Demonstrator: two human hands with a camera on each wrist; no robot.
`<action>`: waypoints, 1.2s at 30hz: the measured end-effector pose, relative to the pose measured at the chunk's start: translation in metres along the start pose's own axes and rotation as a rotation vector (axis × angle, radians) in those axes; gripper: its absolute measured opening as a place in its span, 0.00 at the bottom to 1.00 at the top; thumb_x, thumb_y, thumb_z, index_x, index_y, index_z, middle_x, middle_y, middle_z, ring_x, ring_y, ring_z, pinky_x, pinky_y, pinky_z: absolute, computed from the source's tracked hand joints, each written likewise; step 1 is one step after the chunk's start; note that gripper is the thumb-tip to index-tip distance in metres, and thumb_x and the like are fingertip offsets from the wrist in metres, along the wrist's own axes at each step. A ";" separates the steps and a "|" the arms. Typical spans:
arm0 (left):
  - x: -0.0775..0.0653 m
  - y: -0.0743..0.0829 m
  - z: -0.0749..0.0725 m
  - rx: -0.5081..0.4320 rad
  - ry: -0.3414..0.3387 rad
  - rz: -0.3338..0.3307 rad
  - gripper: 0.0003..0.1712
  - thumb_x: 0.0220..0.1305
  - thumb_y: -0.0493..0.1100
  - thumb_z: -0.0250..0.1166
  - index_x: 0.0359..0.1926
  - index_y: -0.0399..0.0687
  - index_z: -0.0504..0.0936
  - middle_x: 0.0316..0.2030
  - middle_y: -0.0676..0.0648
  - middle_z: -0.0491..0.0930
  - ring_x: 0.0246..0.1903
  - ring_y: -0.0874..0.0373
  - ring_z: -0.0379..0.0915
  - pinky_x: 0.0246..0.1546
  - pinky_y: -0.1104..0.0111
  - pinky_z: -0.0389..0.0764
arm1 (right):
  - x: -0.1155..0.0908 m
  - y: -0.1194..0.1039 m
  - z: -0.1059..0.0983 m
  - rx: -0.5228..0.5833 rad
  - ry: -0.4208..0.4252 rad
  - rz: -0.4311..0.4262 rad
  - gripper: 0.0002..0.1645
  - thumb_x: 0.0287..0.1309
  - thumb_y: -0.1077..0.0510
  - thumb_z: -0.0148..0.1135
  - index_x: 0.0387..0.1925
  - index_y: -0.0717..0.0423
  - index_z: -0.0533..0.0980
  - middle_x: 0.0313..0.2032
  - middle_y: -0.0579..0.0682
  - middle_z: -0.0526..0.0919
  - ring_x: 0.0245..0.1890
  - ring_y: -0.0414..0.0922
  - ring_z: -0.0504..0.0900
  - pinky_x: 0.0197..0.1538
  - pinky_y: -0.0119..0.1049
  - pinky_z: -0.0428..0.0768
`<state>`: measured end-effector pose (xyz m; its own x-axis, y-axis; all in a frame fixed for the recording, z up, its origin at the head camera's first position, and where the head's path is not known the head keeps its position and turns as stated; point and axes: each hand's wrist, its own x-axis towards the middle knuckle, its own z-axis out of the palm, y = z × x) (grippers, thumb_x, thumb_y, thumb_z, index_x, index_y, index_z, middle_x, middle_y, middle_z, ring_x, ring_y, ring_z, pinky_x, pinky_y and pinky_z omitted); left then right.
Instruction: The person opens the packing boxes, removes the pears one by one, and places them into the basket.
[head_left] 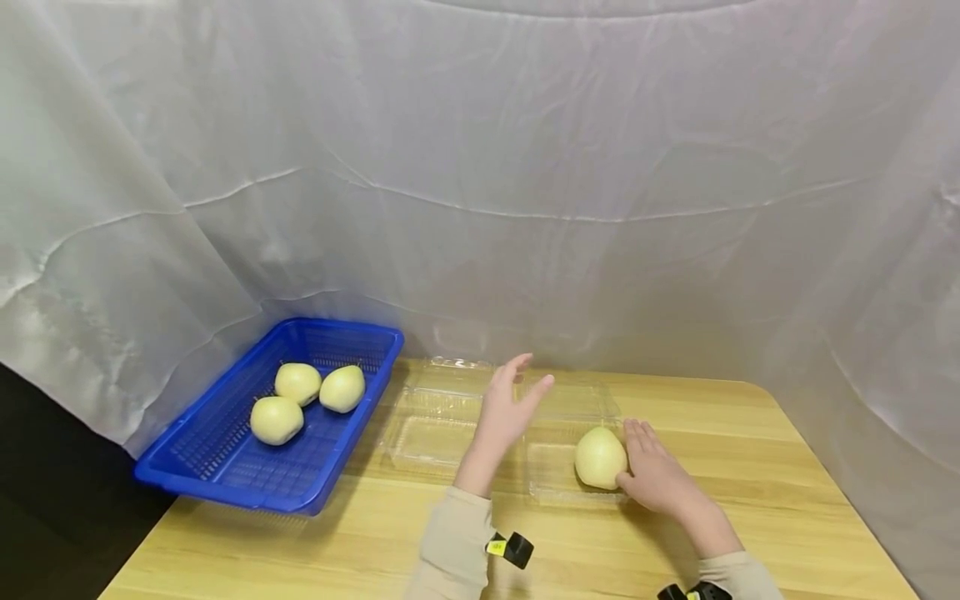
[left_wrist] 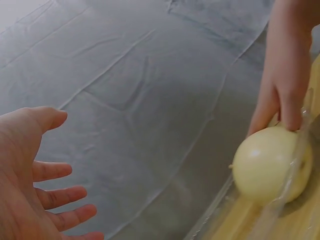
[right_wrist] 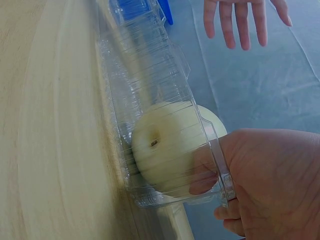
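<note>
A pale yellow pear (head_left: 600, 458) sits at the right end of a clear plastic container (head_left: 551, 475). My right hand (head_left: 660, 473) is at that end, its thumb inside against the pear and its fingers outside, so the container's wall lies between them. In the right wrist view the pear (right_wrist: 167, 147) shows through the clear wall, with the thumb partly behind it. My left hand (head_left: 504, 408) hovers above the clear plastic, holding nothing, its thumb and fingers spread apart. That left hand (left_wrist: 30, 185) is also empty in the left wrist view.
To the left stands a blue plastic basket (head_left: 330, 479) with three pale yellow pears (head_left: 277, 420) in it. Another clear plastic tray section (head_left: 435, 437) lies between the basket and my left hand. A grey-white curtain (head_left: 480, 208) hangs behind the wooden table (head_left: 750, 500).
</note>
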<state>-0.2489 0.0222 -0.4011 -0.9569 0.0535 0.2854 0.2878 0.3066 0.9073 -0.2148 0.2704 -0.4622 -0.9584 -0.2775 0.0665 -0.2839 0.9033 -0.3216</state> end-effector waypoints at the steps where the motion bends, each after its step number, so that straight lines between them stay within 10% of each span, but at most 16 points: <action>1: -0.001 0.000 0.003 0.002 -0.004 -0.004 0.37 0.63 0.64 0.61 0.68 0.53 0.68 0.64 0.43 0.71 0.62 0.45 0.68 0.60 0.48 0.73 | 0.000 0.000 0.000 0.000 -0.002 0.000 0.49 0.54 0.57 0.59 0.69 0.79 0.49 0.71 0.76 0.51 0.71 0.72 0.48 0.72 0.63 0.52; 36: -0.025 -0.028 0.084 0.192 -0.207 -0.109 0.38 0.63 0.67 0.59 0.65 0.51 0.71 0.61 0.46 0.74 0.61 0.50 0.71 0.58 0.54 0.76 | -0.001 -0.001 -0.001 -0.006 0.000 0.000 0.48 0.55 0.57 0.59 0.69 0.79 0.50 0.70 0.76 0.53 0.71 0.73 0.50 0.71 0.64 0.54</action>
<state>-0.2359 0.0924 -0.4593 -0.9750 0.1972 0.1028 0.1894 0.4942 0.8485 -0.2140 0.2702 -0.4615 -0.9583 -0.2779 0.0665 -0.2844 0.9052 -0.3158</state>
